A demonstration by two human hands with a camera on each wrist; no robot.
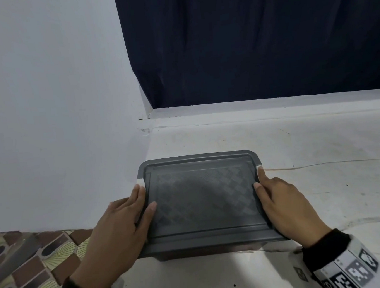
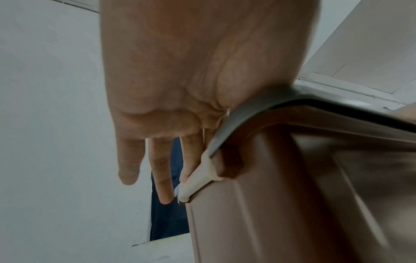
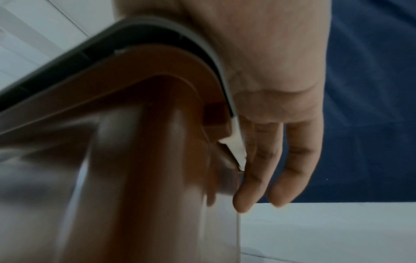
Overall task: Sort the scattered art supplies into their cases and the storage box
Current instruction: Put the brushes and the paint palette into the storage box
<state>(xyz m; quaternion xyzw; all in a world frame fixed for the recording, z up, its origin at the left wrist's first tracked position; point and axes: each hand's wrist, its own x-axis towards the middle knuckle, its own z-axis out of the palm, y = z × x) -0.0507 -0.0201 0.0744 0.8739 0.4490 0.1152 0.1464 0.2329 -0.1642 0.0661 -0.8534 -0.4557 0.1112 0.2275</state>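
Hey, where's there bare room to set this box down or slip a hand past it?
Bare white surface lies right of the grey-lidded brown plastic storage box and behind it, up to the dark blue curtain. Left is crowded: the white wall sits close beside the left hand. The right hand has open room outside it.

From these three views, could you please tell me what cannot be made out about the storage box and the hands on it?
- Contents of the storage box: hidden in the head view by the grey lid; wrist views show only blurred brown walls.
- White side latches: whether they are locked is unclear, as the fingers partly cover them.
- Left hand and right hand: their palms are hidden in the head view.
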